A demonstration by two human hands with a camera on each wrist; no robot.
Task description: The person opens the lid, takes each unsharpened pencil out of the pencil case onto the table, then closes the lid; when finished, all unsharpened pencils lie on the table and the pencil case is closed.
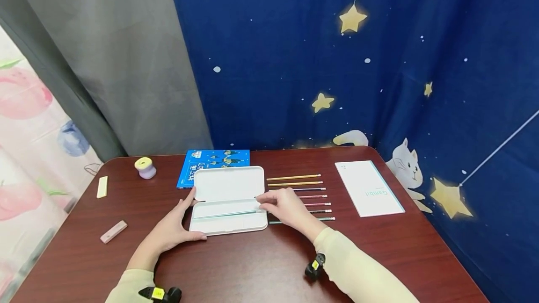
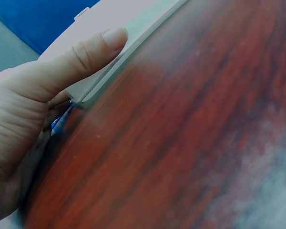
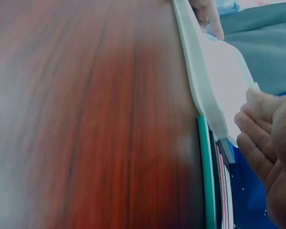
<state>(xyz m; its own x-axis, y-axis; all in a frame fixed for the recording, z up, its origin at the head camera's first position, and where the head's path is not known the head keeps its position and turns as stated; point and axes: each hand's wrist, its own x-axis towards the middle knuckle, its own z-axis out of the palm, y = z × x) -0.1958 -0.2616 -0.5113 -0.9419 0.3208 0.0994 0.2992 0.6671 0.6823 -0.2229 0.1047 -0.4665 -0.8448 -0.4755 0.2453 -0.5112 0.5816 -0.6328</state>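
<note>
An open white pencil case point(image 1: 227, 226) lies on the table with its lid point(image 1: 229, 183) tipped back. A thin white inner panel point(image 1: 214, 208) with a teal edge slants across its base. My left hand point(image 1: 170, 228) holds the case's left end, fingers along the side and thumb point(image 2: 93, 55) over the front edge. My right hand point(image 1: 288, 207) is at the right end near the hinge, its thumb and fingers point(image 3: 257, 124) pinching the panel's edge. Several pencils point(image 1: 294, 183) lie in a row to the right, some partly hidden by that hand.
Behind the case lies a blue book point(image 1: 187, 172). At left are a yellow-topped lilac container point(image 1: 145, 168), a pale yellow bar point(image 1: 102, 187) and a pink bar point(image 1: 113, 232). A white booklet point(image 1: 369, 188) rests at right on the brown table point(image 1: 252, 270).
</note>
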